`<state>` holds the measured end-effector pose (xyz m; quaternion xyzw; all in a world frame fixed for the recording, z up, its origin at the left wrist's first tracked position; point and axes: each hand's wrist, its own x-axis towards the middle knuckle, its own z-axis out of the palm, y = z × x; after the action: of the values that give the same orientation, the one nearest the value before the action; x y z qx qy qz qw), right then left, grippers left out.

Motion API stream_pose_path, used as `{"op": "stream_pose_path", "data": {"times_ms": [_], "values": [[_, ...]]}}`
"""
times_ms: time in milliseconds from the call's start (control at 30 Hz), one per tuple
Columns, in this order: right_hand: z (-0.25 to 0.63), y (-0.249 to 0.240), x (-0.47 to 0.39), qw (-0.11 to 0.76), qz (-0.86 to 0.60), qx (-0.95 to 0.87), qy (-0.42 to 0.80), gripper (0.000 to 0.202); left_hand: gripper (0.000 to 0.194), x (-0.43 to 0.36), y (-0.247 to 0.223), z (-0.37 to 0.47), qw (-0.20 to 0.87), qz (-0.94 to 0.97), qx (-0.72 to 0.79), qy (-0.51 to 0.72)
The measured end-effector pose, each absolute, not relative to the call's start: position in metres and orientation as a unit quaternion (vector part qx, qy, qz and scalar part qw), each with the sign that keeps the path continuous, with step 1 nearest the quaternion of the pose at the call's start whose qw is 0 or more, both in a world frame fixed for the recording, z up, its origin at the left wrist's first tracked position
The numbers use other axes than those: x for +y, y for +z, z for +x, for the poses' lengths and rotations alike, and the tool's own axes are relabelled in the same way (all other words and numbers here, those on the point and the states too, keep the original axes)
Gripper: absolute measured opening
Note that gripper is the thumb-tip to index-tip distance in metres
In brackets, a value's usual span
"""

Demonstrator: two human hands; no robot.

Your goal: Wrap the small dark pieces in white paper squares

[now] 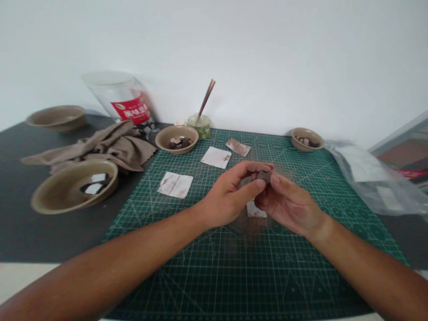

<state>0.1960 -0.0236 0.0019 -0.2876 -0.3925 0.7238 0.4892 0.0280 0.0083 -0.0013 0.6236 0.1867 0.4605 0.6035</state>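
Left hand (228,196) and right hand (290,204) together over green cutting mat (234,267), fingertips of both pinching one small dark brown lump (264,176). Left grip: narrow, thumb and fingers on lump. Right grip: narrow too, thumb and fingers on lump's other side. Lump is held up off mat, right of mat's middle. Below hands, white paper piece (257,210) flat on mat, brown smudges, partly hidden. Left of hands, creased square paper (175,185), stained, flat on mat.

Far left on dark tabletop (20,214): large tan bowl (56,194) with dark pieces and white squares inside; crumpled brown cloth (110,145) just behind it. Right side: clear plastic bag (377,178), partly over mat edge.

Farther back on mat: white stained paper (216,157), then brown-coated paper (238,147) beside it. Tan bowl with brown pieces (177,149) at mat's back left; small tan bowl (307,146) at back right, also brown pieces. Behind left one, green-patterned round container (203,129) with brown sticks (207,97) leaning up out of it. Clear plastic jar (117,96), red label, tilted, behind cloth. Another tan bowl (57,118) at back left. White wall (254,58) behind all.
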Motion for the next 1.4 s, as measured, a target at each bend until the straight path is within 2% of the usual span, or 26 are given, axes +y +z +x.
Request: {"op": "stream_pose_path", "data": {"times_ms": [133,267,533,600,667,800,867,967,1033,1133,1300,1367,1400], "values": [[0.195,-0.002,-0.024,0.489,-0.294,-0.394,0.72,0.02,0.017,0.003,0.0,0.035,0.677,0.542,0.174,0.466],[0.193,-0.001,-0.025,0.467,-0.296,-0.395,0.734,0.022,0.021,0.002,0.001,0.037,0.682,0.542,0.176,0.459],[0.198,0.0,-0.025,0.466,-0.334,-0.44,0.691,0.023,0.019,0.002,0.003,0.033,0.48,0.656,0.258,0.523],[0.2,0.004,-0.027,0.468,-0.345,-0.512,0.632,0.019,0.024,0.005,0.003,0.031,0.458,0.662,0.259,0.534],[0.201,0.007,-0.032,0.446,-0.347,-0.647,0.512,0.016,0.028,0.011,0.002,0.03,0.441,0.644,0.26,0.568],[0.191,0.006,-0.047,0.272,-0.249,-0.904,0.215,0.017,0.027,0.027,-0.005,0.029,0.417,0.631,0.259,0.602],[0.186,0.002,-0.054,0.191,-0.212,-0.949,0.138,0.016,0.027,0.031,-0.008,0.029,0.408,0.636,0.261,0.6],[0.182,0.0,-0.059,0.186,-0.19,-0.961,0.08,0.018,0.024,0.033,-0.01,0.029,0.392,0.652,0.272,0.589],[0.182,0.001,-0.06,0.174,-0.181,-0.966,0.067,0.019,0.023,0.032,-0.009,0.029,0.38,0.661,0.281,0.583],[0.183,0.002,-0.059,0.112,-0.188,-0.973,0.077,0.018,0.023,0.03,-0.008,0.028,0.37,0.666,0.287,0.581],[0.183,0.0,-0.059,0.133,-0.195,-0.968,0.089,0.02,0.023,0.031,-0.01,0.027,0.361,0.677,0.288,0.573],[0.183,0.0,-0.057,0.128,-0.207,-0.963,0.117,0.018,0.023,0.031,-0.01,0.027,0.358,0.679,0.291,0.571],[0.183,0.001,-0.056,0.153,-0.217,-0.954,0.143,0.018,0.024,0.031,-0.009,0.027,0.357,0.68,0.294,0.569]]}}
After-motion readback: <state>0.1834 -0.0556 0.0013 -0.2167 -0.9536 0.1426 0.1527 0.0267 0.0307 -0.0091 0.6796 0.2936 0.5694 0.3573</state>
